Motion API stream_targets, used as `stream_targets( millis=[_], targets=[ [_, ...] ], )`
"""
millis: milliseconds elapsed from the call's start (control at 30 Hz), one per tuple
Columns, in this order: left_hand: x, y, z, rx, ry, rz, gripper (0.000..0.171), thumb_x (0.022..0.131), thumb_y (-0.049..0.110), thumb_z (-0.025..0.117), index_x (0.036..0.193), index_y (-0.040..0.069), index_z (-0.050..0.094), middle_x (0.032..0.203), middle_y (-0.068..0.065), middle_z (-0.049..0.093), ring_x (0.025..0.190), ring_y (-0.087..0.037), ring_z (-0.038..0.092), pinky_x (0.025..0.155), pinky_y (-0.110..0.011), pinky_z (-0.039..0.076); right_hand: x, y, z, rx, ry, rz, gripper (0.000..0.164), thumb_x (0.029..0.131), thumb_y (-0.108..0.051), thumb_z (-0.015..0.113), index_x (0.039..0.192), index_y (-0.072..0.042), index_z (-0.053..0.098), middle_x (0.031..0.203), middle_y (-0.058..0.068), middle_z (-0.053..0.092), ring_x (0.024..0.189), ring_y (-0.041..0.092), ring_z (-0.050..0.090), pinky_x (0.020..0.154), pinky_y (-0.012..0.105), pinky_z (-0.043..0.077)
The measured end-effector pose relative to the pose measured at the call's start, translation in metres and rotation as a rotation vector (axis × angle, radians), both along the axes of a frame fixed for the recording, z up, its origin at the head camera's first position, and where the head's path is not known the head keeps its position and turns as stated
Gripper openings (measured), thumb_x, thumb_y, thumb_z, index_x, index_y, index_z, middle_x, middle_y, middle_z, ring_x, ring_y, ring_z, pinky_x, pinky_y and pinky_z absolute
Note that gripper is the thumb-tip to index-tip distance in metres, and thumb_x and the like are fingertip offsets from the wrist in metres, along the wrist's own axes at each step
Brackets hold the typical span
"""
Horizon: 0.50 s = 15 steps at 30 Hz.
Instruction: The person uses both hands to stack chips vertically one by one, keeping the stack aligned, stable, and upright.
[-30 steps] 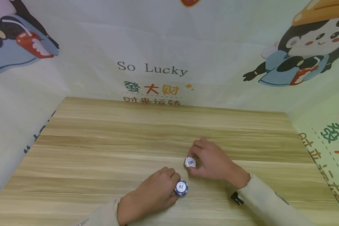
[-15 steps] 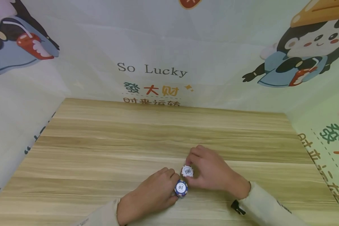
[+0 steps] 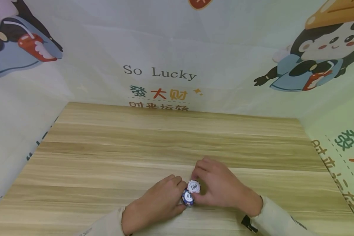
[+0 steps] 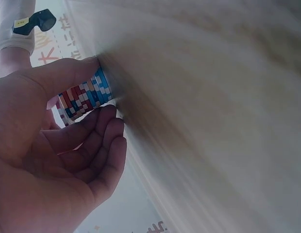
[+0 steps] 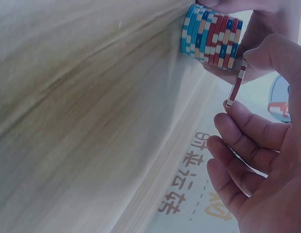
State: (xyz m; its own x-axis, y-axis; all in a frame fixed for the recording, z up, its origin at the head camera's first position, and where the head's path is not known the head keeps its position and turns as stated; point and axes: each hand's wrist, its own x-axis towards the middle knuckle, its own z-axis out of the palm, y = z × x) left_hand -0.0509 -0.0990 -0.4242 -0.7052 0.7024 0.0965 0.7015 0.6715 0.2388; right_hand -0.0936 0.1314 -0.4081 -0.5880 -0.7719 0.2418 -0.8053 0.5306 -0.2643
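A stack of poker chips (image 3: 187,198) stands on the wooden table, its top chip blue-edged and marked 10. My left hand (image 3: 156,201) holds the stack between thumb and fingers from the left. Blue, red and white edges of the stacked chips (image 4: 87,94) show in the left wrist view. Between thumb and fingertip, my right hand (image 3: 219,185) pinches one white-faced poker chip (image 3: 193,186) marked 100. That single chip (image 5: 237,85) has a red-and-white edge. From the head it overlaps the far side of the stack top; in the right wrist view it is beside the stack's upper end.
The wood-grain table (image 3: 129,141) stretches beyond both hands. Printed cloth walls (image 3: 159,42) with cartoon figures and lettering stand at its back and sides. A black clip-like piece (image 3: 249,224) is at the right sleeve.
My right hand has brought the 100 chip toward me and slightly left, from apart from the stack to overlapping its top in the head view. My left hand has stayed at the stack.
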Motion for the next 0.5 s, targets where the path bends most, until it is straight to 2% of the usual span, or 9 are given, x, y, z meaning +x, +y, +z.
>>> stream_targets(
  millis=[500],
  targets=[
    [0.000,0.000,0.000,0.008,-0.012,-0.001,0.037,0.089,0.032,0.092,0.105,0.004,0.073,0.090,0.001,0.065,0.080,-0.011,0.056,0.073,-0.025,0.052,0.011,-0.006,-0.003,-0.034,0.045,0.056,0.032,0.079,-0.039,0.090,0.094,-0.018,0.072,0.096,-0.012,0.062,0.092,0.010,0.058,0.083,0.028,0.053]
  ],
)
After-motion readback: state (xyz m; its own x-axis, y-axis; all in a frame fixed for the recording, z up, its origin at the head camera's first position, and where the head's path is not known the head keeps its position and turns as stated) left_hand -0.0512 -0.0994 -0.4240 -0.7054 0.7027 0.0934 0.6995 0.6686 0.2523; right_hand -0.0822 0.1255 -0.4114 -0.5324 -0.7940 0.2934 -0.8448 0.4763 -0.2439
